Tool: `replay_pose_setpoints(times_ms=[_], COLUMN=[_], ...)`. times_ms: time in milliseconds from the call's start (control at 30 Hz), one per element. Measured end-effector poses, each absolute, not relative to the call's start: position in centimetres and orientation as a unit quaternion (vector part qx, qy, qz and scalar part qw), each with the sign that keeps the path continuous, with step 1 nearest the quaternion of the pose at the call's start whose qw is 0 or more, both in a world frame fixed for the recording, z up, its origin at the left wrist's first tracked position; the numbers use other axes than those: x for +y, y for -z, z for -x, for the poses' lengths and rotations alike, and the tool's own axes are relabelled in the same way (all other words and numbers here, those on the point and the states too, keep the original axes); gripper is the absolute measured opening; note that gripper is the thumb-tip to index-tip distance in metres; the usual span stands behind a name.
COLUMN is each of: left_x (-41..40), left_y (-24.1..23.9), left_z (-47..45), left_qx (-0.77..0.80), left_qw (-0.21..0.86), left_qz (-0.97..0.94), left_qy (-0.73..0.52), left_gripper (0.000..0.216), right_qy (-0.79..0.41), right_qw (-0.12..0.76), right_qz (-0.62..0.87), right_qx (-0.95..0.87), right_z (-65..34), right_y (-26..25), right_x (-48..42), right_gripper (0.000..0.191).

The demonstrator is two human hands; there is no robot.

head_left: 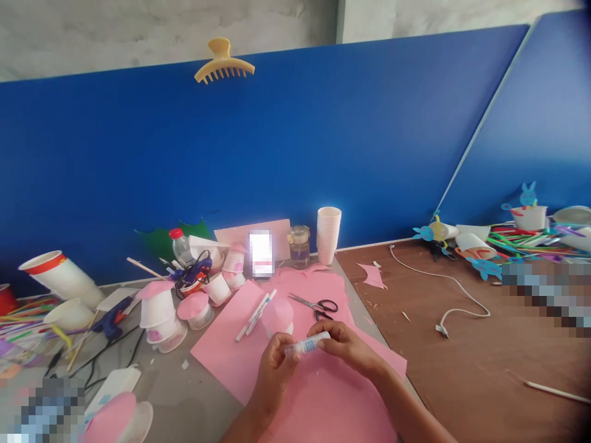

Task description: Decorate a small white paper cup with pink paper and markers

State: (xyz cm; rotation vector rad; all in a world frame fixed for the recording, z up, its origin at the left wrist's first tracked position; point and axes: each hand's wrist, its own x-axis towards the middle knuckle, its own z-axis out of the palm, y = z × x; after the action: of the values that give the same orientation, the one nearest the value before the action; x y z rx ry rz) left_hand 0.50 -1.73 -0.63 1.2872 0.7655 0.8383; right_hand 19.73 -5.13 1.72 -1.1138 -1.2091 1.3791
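Observation:
Both hands hold a small clear glue tube [308, 345] with a blue band, lying sideways above a large pink paper sheet [318, 394]. My left hand [273, 369] pinches the tube's left end. My right hand [346, 346] grips its right end with curled fingers. Just behind the tube stands an upturned white paper cup with a pink top [277, 315]. Black-handled scissors [317, 304] and two white pens [255, 315] lie on the pink sheet beyond the hands.
A stack of white cups [328, 235], a glass jar [300, 247] and a lit phone [261, 253] stand by the blue partition. Pink-topped cups [159, 311], a blue glue gun [112, 321] and cables clutter the left. A white cable [455, 294] and coloured straws [526, 240] lie right.

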Motion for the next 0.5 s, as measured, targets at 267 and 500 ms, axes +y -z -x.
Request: replay_pose_setpoints(times_ms=[267,500], left_x=[-2.3,-2.8], left_y=[2.0,2.5], left_z=[-0.1,-0.3], left_qx=[0.348,0.341], left_qw=[0.504,0.525], left_qz=[-0.712,-0.725], left_qy=[-0.343,-0.288], left_gripper=[0.039,0.039], right_qy=[-0.549,-0.565], right_qw=[0.409,0.395], right_qz=[0.475,0.467], right_qx=[-0.553,-0.554], right_z=[-18.8,-18.2], right_y=[-1.9,-1.7], right_x=[-5.4,-5.7], right_gripper=[0.022,0.021])
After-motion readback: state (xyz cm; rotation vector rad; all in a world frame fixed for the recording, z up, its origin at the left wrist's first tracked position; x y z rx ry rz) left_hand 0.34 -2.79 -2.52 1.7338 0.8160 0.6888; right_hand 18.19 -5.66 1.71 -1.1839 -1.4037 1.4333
